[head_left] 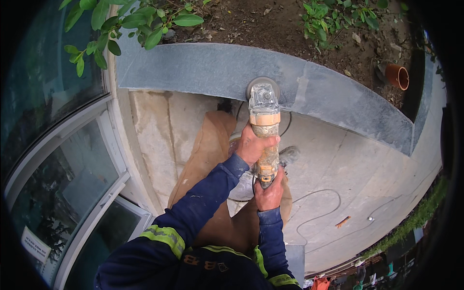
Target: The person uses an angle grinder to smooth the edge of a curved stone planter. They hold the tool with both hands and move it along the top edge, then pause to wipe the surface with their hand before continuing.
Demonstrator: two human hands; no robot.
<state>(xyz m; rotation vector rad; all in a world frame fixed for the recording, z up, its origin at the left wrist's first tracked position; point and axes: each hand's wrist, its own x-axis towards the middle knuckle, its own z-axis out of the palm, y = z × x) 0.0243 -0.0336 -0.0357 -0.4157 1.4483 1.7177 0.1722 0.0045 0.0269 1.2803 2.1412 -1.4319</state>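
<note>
Both hands grasp 1 dusty angle grinder (pixel 265 129): the left hand (pixel 253 145) wraps its body, the right hand (pixel 270 193) its rear end. Its round disc (pixel 251 89) lies over the near edge of the grey stone coping (pixel 193 67). Dressing that edge seems the step in hand (whether the disc spins, I cannot tell); the next pass would call for a steady disc angle. The coping extends both ways, with leafy branches (pixel 137 21) overhanging its left end; concrete paving (pixel 328 159) opens rightward.
</note>
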